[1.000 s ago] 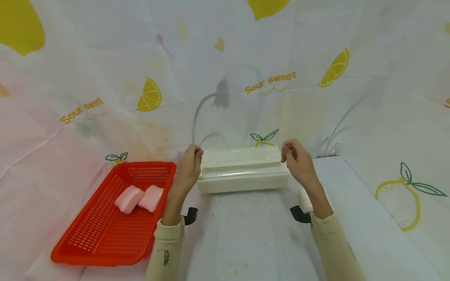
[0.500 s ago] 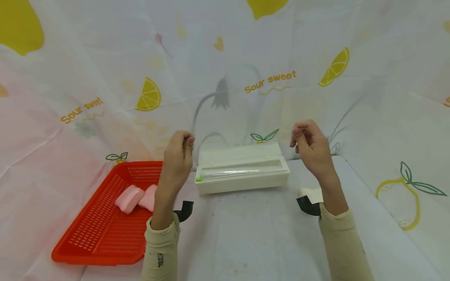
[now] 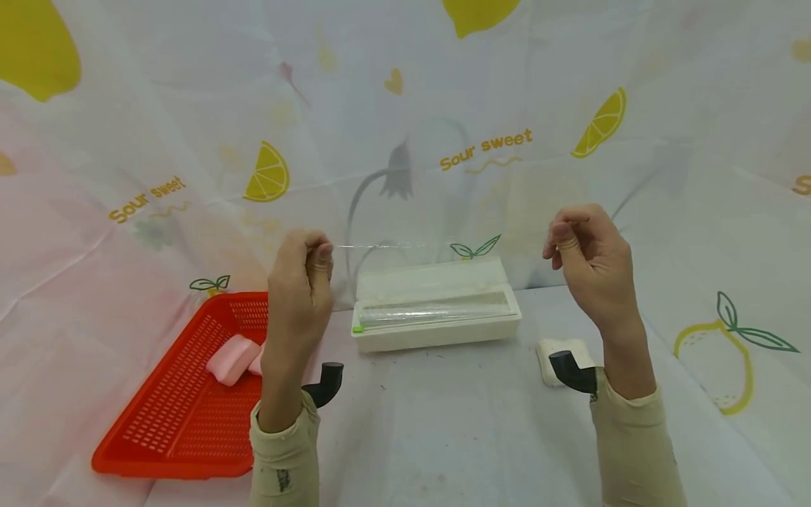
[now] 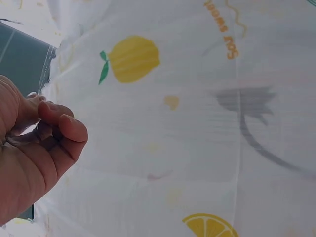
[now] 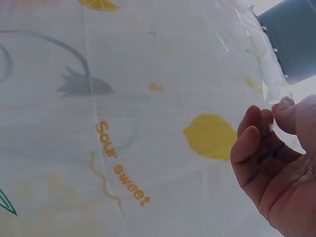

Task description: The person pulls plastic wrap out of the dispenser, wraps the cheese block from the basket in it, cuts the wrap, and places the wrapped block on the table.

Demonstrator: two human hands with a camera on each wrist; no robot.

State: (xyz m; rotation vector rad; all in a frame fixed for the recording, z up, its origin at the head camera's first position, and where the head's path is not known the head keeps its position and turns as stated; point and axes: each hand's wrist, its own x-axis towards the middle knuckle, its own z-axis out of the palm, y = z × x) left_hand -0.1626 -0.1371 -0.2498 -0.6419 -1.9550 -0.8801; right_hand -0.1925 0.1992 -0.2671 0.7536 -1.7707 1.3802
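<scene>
A thin sheet of clear plastic wrap point(image 3: 380, 246) stretches between my raised hands; its upper edge shows as a faint bright line. My left hand point(image 3: 298, 289) pinches one corner between thumb and curled fingers. At the other corner my right hand point(image 3: 592, 264) pinches too, and a strip of film shows by its fingertips in the right wrist view. Below and between the hands stands a white plastic wrap box point(image 3: 437, 341), its lid tipped back. Inside lies the roll of film point(image 3: 437, 312), with a green tab at the left end. Whether sheet and roll join is hard to see.
A red basket point(image 3: 152, 461) with pink soap-shaped blocks point(image 3: 233, 359) stands at the left, partly behind my left arm. A similar white block point(image 3: 557, 352) lies on the table by my right wrist. A printed curtain point(image 3: 405, 105) hangs behind.
Both hands have risen from beside the box and moved apart, toward the person. The film line between them now shows. The box and its open lid have stayed in place.
</scene>
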